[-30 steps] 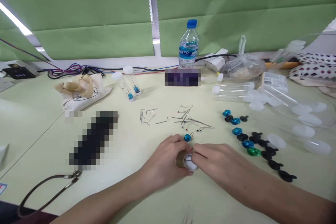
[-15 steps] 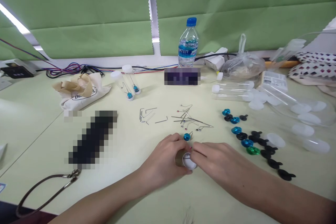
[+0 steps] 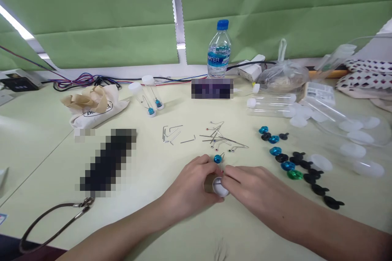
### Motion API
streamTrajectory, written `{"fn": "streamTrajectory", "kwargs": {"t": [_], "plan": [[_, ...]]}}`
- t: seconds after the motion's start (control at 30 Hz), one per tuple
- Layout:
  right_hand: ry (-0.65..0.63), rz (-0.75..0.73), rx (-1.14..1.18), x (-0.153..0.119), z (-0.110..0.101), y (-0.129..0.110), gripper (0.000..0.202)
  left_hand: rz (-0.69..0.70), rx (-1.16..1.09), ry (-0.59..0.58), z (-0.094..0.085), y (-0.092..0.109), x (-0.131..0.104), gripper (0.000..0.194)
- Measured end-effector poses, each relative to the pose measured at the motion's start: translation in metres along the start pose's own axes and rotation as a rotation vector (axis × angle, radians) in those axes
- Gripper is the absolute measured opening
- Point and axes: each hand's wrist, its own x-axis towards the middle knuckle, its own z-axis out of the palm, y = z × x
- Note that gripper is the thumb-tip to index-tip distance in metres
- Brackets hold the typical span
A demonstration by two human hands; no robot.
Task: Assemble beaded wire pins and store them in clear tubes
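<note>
My left hand (image 3: 196, 181) is curled around a small round container (image 3: 219, 187) with a white rim, its opening turned toward me. Pressed together at the container's far right edge are the fingers of my right hand (image 3: 251, 185); a small red bit shows beside their tips, but what they grip is mostly hidden. A shiny blue ball (image 3: 217, 158) with a thin wire beside it sits just beyond my left fingertips. Farther back lies a loose pile of thin bent wires with small coloured ends (image 3: 219, 138). Several short L-shaped metal pins (image 3: 171, 134) rest left of it.
On the right are blue, green and black knob-like pieces (image 3: 288, 166), white discs (image 3: 321, 163) and clear tubes (image 3: 272, 105). Two capped tubes (image 3: 151, 98) stand at the back left, near a cloth pouch (image 3: 99, 108). A water bottle (image 3: 219, 51) stands behind.
</note>
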Motion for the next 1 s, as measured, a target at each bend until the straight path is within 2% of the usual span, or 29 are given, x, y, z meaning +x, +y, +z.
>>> {"fn": "streamTrajectory", "kwargs": {"t": [0.7, 0.87, 1.0], "plan": [[-0.044, 0.036, -0.012, 0.001, -0.002, -0.001, 0.025, -0.012, -0.042, 0.012, -0.002, 0.001, 0.000, 0.025], [0.022, 0.073, 0.110, -0.002, 0.000, 0.005, 0.022, -0.051, -0.044, -0.009, -0.004, 0.001, 0.001, 0.033], [0.120, 0.092, 0.190, -0.003, -0.002, 0.011, 0.022, -0.071, -0.021, -0.057, -0.012, 0.003, 0.001, 0.047]]}}
